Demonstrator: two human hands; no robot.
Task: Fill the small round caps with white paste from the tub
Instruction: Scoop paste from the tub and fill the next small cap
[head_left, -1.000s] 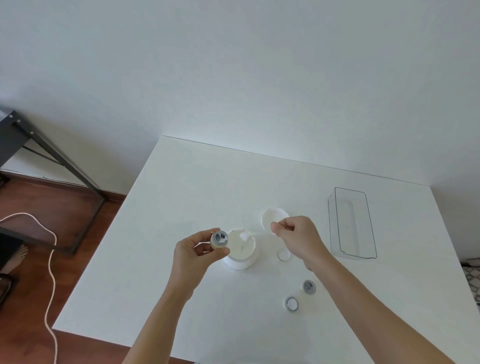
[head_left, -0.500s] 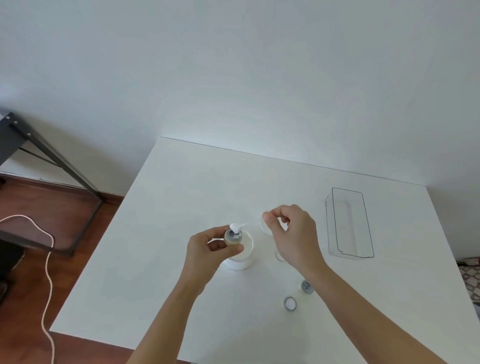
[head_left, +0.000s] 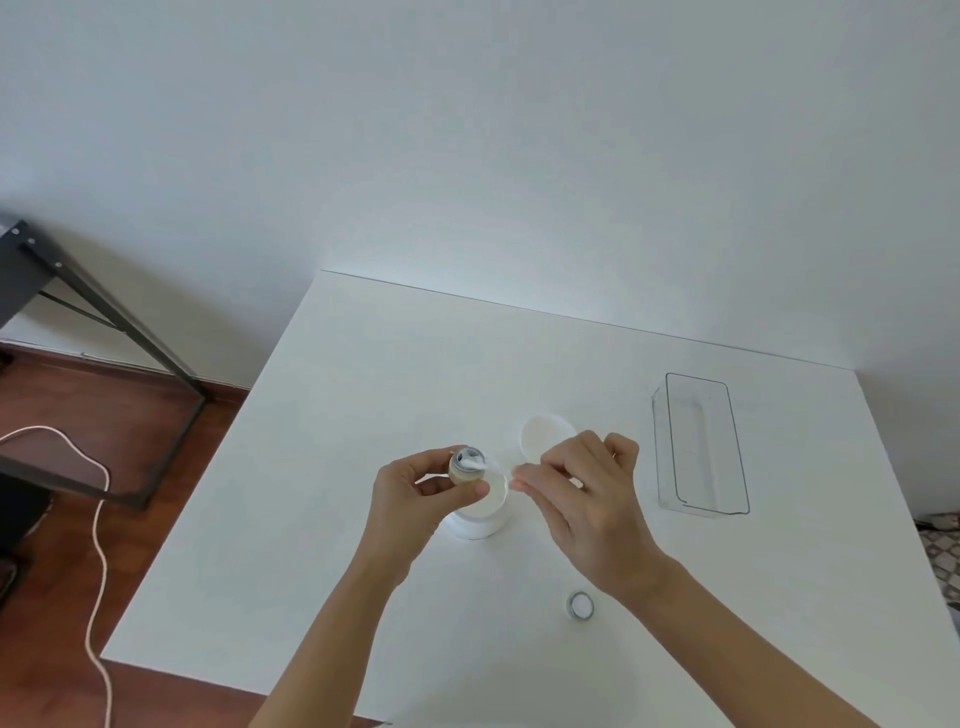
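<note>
Pinching the cap (head_left: 466, 464) in my left hand (head_left: 415, 499) over the tub (head_left: 480, 512), I should wipe the spatula (head_left: 493, 466), gripped in my right hand (head_left: 587, 499), off slowly.

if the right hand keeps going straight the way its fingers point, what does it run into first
Probably the small cap that the left hand holds above the tub. The right hand points left, its white spatula already reaching the cap. Depth is unclear.
</note>
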